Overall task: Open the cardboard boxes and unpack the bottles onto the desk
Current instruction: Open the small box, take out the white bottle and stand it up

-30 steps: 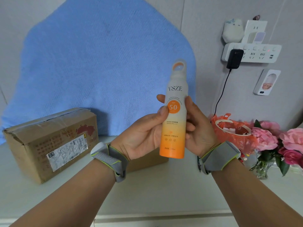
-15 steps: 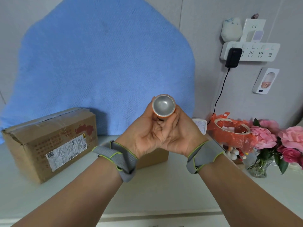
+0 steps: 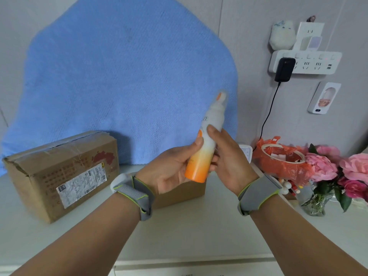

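Two hands, the left hand [image 3: 169, 172] and the right hand [image 3: 227, 162], are clamped on one bottle [image 3: 205, 148], which we hold in the air above the middle of the bench [image 3: 199, 232]. Our left palm faces us, its thumb pressed on the bottle's near side and its fingers curled behind the orange lower part. The right hand grips from the other side, its thumb lying up along the white upper part and its fingers wrapped behind. The bottle is tilted, top leaning right and away from us, with the orange base lower and clear of the bench. Its top is blurred, so we make out only an orange spot there. The lettering is partly cut off and we cannot read it.

A box [image 3: 59, 176], taped shut with a label [image 3: 81, 185] on its near face, stands at the left end of the bench by the back edge. A second box [image 3: 179, 194] sits behind the hands, mostly hidden, and we cannot tell whether it is open. Grey wristbands [image 3: 133, 194] edged in green wrap both wrists. A blue cloth [image 3: 129, 76] hangs on the wall behind the bench. At the right end sit an orange bag [image 3: 282, 162] and pink flowers [image 3: 338, 170] in a glass vase [image 3: 316, 204]. Above them a power strip [image 3: 306, 62] holds a black adapter [image 3: 283, 69], and its cord [image 3: 266, 114] runs down toward the bag.
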Demonstrator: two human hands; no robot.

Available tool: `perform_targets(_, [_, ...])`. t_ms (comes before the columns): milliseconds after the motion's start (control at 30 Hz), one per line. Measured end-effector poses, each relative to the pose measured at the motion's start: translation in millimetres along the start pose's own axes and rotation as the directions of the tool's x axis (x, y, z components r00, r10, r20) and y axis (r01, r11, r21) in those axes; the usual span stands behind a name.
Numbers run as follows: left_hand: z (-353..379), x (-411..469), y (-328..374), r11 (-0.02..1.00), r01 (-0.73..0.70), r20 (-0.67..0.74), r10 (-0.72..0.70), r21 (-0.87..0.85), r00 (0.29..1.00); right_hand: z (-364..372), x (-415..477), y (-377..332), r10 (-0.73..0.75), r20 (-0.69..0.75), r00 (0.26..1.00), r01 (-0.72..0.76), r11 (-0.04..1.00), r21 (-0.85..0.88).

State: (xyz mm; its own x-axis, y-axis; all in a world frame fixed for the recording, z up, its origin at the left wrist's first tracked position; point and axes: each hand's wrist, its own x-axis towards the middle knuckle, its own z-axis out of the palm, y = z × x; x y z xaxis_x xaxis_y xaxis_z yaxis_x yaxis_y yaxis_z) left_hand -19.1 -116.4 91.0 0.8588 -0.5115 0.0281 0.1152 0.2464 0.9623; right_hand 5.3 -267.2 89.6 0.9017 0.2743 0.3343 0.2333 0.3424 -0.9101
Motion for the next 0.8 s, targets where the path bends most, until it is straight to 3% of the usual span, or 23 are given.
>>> perform_targets(67, [-7,2,-8,0.979,-0.109,-0.018,0.114,0.173,0.993,-6,-3,3,-0.117,0.05,0.992,0.123,0.983,-0.139])
perform_targets(167, [-10,2,-10,0.911,-0.189,-0.057,0.225,0.366,0.973,-10,-8,5,-0.156,0.129,0.979,0.181,0.959,-0.218])
perform_targets(400, [-3,4,-11,0.797,-0.272,-0.141,0.404,0.538,0.904,-13,-14,3,-0.129,0.223,0.966,0.189,0.944,-0.269])
perform_targets(600, [7,9,-9,0.771,-0.25,-0.134,0.396,0.586,0.908,-19,-15,-5,-0.147,0.173,0.974,0.189,0.947,-0.26])
perform_targets(700, [14,15,-9,0.773,-0.246,-0.119,0.382,0.585,0.916,-25,-16,-12,-0.195,0.041,0.98,0.199,0.966,-0.164])
perform_targets(800, [21,26,-12,0.733,-0.224,-0.139,0.398,0.642,0.907,-34,-17,-13,-0.149,-0.092,0.985,0.136,0.982,-0.131])
